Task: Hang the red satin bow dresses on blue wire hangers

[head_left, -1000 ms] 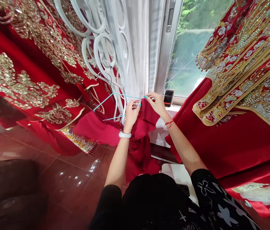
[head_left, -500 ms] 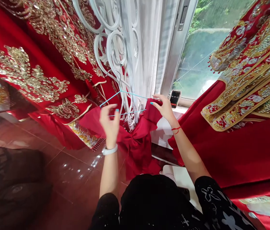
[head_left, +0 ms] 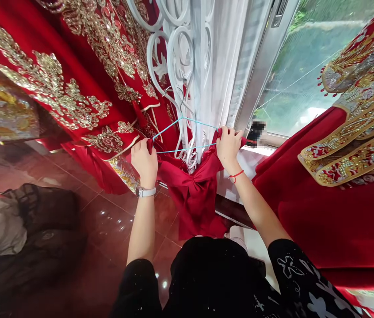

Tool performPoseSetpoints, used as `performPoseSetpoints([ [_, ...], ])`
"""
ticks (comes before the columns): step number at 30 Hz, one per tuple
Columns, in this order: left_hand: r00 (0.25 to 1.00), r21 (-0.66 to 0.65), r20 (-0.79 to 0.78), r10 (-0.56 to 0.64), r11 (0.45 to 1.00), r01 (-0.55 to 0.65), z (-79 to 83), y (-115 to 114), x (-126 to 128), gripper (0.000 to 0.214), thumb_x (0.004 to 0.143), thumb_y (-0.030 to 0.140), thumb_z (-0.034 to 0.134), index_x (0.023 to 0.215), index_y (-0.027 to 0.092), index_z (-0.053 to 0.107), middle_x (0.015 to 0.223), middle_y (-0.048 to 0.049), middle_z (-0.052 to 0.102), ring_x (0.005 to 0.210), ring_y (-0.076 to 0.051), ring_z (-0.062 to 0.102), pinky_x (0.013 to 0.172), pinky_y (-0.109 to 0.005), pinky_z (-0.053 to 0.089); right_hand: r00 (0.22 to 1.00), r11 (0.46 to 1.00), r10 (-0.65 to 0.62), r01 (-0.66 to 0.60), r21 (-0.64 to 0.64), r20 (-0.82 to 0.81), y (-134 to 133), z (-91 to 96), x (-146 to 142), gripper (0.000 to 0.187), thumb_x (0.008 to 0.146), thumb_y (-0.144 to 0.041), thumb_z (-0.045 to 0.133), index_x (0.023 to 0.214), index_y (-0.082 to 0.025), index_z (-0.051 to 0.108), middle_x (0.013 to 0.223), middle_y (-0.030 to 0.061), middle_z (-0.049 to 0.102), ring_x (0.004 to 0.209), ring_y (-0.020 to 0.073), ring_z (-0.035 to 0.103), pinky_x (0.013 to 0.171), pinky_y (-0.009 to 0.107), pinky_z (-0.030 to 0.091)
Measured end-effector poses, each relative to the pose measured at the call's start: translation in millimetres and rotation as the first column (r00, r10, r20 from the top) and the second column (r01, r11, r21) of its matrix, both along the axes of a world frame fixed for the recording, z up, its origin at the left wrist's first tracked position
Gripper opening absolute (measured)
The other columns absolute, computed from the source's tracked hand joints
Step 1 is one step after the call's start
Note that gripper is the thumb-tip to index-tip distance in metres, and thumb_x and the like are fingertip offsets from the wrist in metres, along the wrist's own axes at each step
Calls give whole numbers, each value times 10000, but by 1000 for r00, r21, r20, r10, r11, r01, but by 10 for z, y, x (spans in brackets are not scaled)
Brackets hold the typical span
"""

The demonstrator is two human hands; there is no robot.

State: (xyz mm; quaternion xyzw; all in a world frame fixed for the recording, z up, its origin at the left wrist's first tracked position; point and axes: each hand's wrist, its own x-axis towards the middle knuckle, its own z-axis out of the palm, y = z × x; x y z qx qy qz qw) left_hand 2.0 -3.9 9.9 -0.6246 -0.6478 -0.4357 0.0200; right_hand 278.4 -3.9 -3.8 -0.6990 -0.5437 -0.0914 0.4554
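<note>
A plain red cloth (head_left: 193, 190) hangs from a thin turquoise wire hanger (head_left: 187, 132), which hooks onto a white scrollwork grille (head_left: 173, 66). My left hand (head_left: 145, 161) is closed on the cloth's left upper edge at the hanger's left end. My right hand (head_left: 228, 148) is closed on the cloth's right upper edge at the hanger's right end. The cloth sags in folds between both hands. A white watch sits on my left wrist, a red string on my right.
Red garments with gold embroidery hang at the left (head_left: 57, 88) and right (head_left: 356, 132). A white curtain (head_left: 227, 57) and a window frame (head_left: 266, 57) stand behind the hanger. A small dark object (head_left: 255, 132) lies on the sill. Dark bags (head_left: 37, 238) sit on the glossy red floor.
My left hand left the middle of the cloth, swung out to the left and closed on its left edge. My right hand closed on the right edge. The cloth now spreads wider along the hanger.
</note>
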Motion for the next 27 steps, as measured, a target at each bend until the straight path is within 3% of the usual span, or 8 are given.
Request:
performPoseSetpoints([
  [5,998,-20,-67,6,1000,-8,23,-10,-68,419,881,146,503,1267,163,664,1316,-185,682,1255,-358,612,1114,-509,454,999,998,-11,8,-55,-49,143,26,9,282,971,-126,405,950,-181,680,926,203,656,1173,380,488,964,576,459],
  [9,994,-92,-103,43,994,-52,108,41,-162,378,907,168,473,1230,155,668,1112,-185,737,1136,-366,678,1071,-531,477,998,997,-11,7,-71,-59,315,132,126,306,960,-94,412,813,-189,662,748,164,613,1109,361,535,902,506,494],
  [12,997,-67,-29,76,995,-78,180,62,-362,357,893,172,498,1204,165,673,1060,-159,745,1112,-359,686,1074,-536,470,998,995,19,-24,-93,-62,387,260,362,239,897,-51,506,864,-187,700,687,102,577,1019,317,569,908,471,489],
  [14,990,-7,87,107,994,-107,162,33,-514,367,876,145,493,1198,172,666,1124,-147,740,1112,-337,685,1068,-514,475,996,993,35,-44,-113,-77,381,302,533,301,833,-16,555,986,-206,730,703,65,597,935,282,594,911,452,487],
  [17,952,63,274,134,986,-157,-37,-78,-654,388,835,78,445,1156,152,650,1184,-144,723,1093,-280,685,1055,-450,490,990,989,62,-78,-128,-127,290,193,704,370,784,-13,531,982,-229,756,778,42,681,833,236,622,896,408,506],
  [21,911,27,402,95,993,-116,-520,-268,-620,286,788,85,429,945,154,658,1029,-114,724,1026,-228,681,1014,-384,515,955,974,101,-152,-166,-278,82,-223,746,239,753,-91,519,740,-191,736,789,59,740,802,225,652,870,366,524],
  [24,886,-31,448,118,993,-117,-832,-399,-537,244,778,129,447,893,172,658,958,-93,718,944,-223,675,974,-392,528,939,953,70,-162,-256,-336,-76,-519,754,177,716,-123,560,633,-209,691,667,51,697,760,239,647,831,368,522],
  [27,890,-68,443,111,994,-90,-987,-500,-469,226,772,166,476,901,181,660,914,-72,713,814,-200,649,878,-372,548,934,948,40,-148,-281,-356,-193,-697,810,203,709,-133,577,537,-237,604,563,36,606,717,234,620,790,358,515],
])
